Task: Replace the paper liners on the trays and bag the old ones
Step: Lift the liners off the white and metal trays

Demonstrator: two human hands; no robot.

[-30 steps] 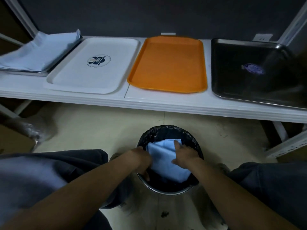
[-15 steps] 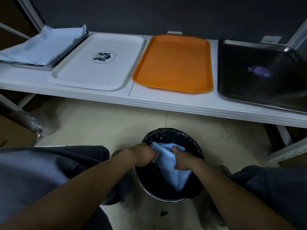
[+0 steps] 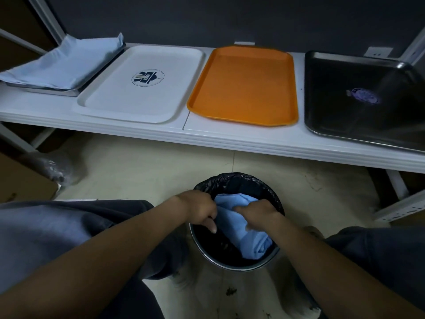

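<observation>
A crumpled blue paper liner [image 3: 239,226] sits bunched inside the round bin lined with a black bag [image 3: 232,180] on the floor between my knees. My left hand [image 3: 200,209] grips the liner's left side with curled fingers. My right hand [image 3: 258,215] clutches its upper right part and bears down on it. On the white table stand a white tray with a logo [image 3: 142,84], an orange tray [image 3: 246,86] and a dark metal tray [image 3: 358,97], all bare. At the far left a stack of blue liners [image 3: 59,63] lies on a metal tray [image 3: 53,90].
The white table edge [image 3: 207,139] runs across above the bin. A clear plastic bag [image 3: 55,166] and a cardboard box [image 3: 20,180] sit on the floor at the left. A shelf leg [image 3: 395,183] stands at the right. My knees flank the bin.
Both hands have closed on the blue liner and bunched it. It went from a flat sheet over the bin to a crumpled wad lower inside the bag.
</observation>
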